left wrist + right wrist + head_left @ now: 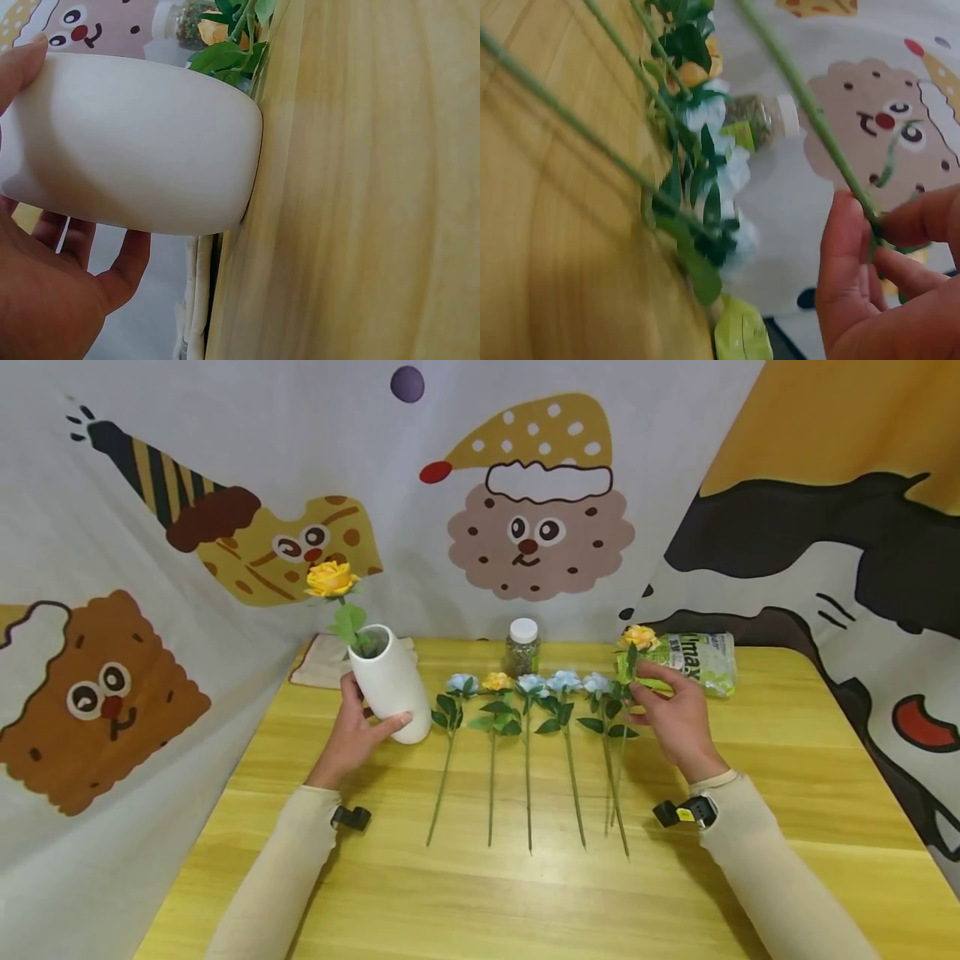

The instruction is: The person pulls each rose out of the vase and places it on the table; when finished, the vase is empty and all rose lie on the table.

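Note:
On the left of the head view, my left hand (352, 735) grips a white vase (390, 689), fingers and thumb around its lower sides. The vase's base (251, 165) meets the tabletop in the left wrist view. One yellow rose (332, 579) with green leaves sticks out of its mouth. My right hand (678, 722) pinches another yellow rose (639, 637) by its upper stem (802, 97), between thumb and fingers. Between the hands lies a row of long-stemmed artificial flowers: several blue ones (565, 681) and a yellow one (497, 681), their stems toward me.
A clear jar (522, 647) with a white lid stands behind the row. At the back right lies a green and white packet (712, 664), partly behind my right hand. Cream cloth (322, 664) lies behind the vase. A cartoon-printed curtain (420, 527) hangs along the wooden table's (480, 893) back edge.

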{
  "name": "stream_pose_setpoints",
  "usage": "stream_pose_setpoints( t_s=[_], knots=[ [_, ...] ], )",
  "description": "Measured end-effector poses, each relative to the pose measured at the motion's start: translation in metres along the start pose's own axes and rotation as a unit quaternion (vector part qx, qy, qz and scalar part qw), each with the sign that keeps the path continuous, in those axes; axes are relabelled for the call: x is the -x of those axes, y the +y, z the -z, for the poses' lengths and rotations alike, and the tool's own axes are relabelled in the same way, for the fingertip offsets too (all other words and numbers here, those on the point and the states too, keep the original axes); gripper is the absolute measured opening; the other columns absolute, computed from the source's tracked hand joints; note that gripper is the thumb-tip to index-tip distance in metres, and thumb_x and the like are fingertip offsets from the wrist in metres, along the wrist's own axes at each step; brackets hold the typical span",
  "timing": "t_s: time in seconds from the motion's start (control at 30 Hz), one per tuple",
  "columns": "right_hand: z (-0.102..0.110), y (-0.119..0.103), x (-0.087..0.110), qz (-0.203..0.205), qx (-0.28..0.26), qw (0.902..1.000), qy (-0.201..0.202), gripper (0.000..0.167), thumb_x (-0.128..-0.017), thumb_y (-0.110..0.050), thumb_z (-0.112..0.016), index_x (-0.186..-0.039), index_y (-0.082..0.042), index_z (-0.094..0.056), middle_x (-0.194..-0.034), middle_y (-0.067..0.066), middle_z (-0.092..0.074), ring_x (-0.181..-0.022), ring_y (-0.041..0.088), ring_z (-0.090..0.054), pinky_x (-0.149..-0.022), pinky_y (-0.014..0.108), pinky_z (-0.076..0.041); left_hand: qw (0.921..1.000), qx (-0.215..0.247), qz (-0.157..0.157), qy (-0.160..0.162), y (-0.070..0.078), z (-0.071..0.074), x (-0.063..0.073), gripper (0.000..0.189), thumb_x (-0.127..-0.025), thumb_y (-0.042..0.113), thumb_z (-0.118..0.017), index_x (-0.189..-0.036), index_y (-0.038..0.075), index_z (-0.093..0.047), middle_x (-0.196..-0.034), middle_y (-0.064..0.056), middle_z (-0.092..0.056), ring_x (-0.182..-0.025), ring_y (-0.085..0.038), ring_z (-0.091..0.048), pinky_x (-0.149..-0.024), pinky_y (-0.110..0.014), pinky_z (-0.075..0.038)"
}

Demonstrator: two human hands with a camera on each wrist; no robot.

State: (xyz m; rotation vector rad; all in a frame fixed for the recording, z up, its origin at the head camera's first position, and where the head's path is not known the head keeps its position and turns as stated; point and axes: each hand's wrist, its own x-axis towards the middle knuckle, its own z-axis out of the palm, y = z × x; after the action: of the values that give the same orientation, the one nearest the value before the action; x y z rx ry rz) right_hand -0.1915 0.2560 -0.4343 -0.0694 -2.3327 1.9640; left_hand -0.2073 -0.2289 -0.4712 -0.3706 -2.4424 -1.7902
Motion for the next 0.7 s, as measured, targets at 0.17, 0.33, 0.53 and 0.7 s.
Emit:
stream_pose_setpoints(
  t_s=[0.17, 0.33, 0.53, 0.7],
  knots=[
    [0.023, 0.009, 0.003, -0.035, 0.05, 0.9975, -0.036, 0.053, -0.11, -0.017, -0.056, -0.158, 0.003, -0.043, -0.156, 0.022, -0.04, -0.089, 0.003, -0.067, -0.072, 0.029, -0.064, 1.0, 0.0, -0.002, 0.001, -0.001, 0.0, 0.001, 0.097, -0.09, 0.019, -0.085, -0.159, 0.023, -0.017, -0.157, -0.013, -0.037, -0.14, -0.03, -0.044, -0.114, -0.06, -0.04],
    [0.038, 0.019, 0.004, -0.053, 0.078, 0.9939, -0.058, 0.053, -0.111, -0.019, -0.055, -0.158, 0.003, -0.044, -0.143, 0.016, -0.047, -0.089, 0.004, -0.068, -0.071, 0.029, -0.064, 1.0, 0.002, 0.0, 0.0, -0.001, 0.0, 0.0, 0.097, -0.09, 0.019, -0.085, -0.159, 0.024, -0.017, -0.157, -0.013, -0.037, -0.14, -0.03, -0.044, -0.114, -0.06, -0.04],
    [0.048, 0.036, 0.009, -0.091, 0.116, 0.9853, -0.086, 0.054, -0.11, -0.019, -0.055, -0.159, 0.0, -0.044, -0.141, 0.021, -0.05, -0.088, 0.003, -0.067, -0.07, 0.035, -0.064, 1.0, 0.0, 0.004, -0.004, 0.0, 0.001, 0.001, 0.097, -0.09, 0.019, -0.085, -0.159, 0.021, -0.016, -0.157, -0.014, -0.036, -0.141, -0.032, -0.043, -0.114, -0.061, -0.039],
    [0.052, 0.049, 0.009, -0.115, 0.123, 0.9804, -0.102, 0.052, -0.109, -0.015, -0.055, -0.156, 0.004, -0.044, -0.125, 0.015, -0.053, -0.085, 0.009, -0.065, -0.071, 0.035, -0.064, 1.0, -0.001, 0.003, -0.004, -0.001, 0.0, 0.0, 0.098, -0.09, 0.018, -0.085, -0.159, 0.019, -0.016, -0.157, -0.015, -0.036, -0.14, -0.033, -0.043, -0.114, -0.061, -0.039]
  ],
)
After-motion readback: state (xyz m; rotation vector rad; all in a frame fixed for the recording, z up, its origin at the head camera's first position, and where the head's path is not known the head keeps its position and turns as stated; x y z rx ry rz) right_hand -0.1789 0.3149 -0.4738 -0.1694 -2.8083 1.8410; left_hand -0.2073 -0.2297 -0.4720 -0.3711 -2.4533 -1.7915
